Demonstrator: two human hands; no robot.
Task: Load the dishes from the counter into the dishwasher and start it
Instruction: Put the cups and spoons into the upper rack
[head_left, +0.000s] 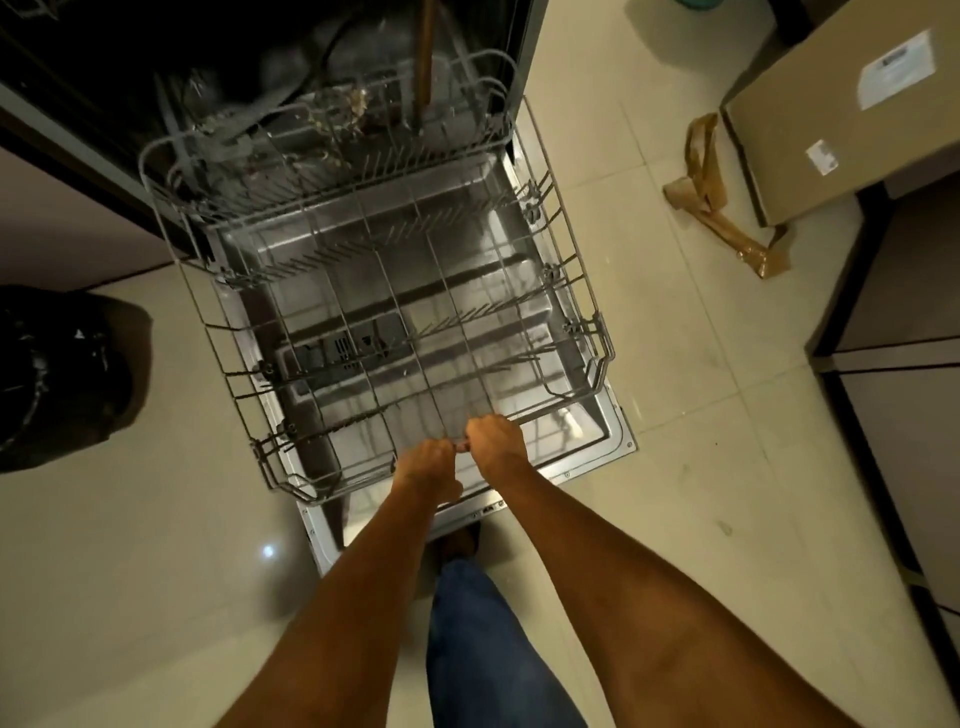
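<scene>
Both hands, left hand (427, 462) and right hand (493, 439), grip the lower rack (587, 358) front rail.

Legible text: none found.
Two white paper labels noted on large brown cardboard box (841, 98) at upper right, larger label (896, 67) on top face, smaller label (822, 156) near edge; print on both too blurred to read. No brand, number or sign readable elsewhere.

Grey wire lower rack (395, 312) open from above, only tines inside. Grey wire upper rack (332, 150) overhangs its rear edge. Floor beside: black bag (57, 374) left, cardboard box (841, 114) right.
</scene>
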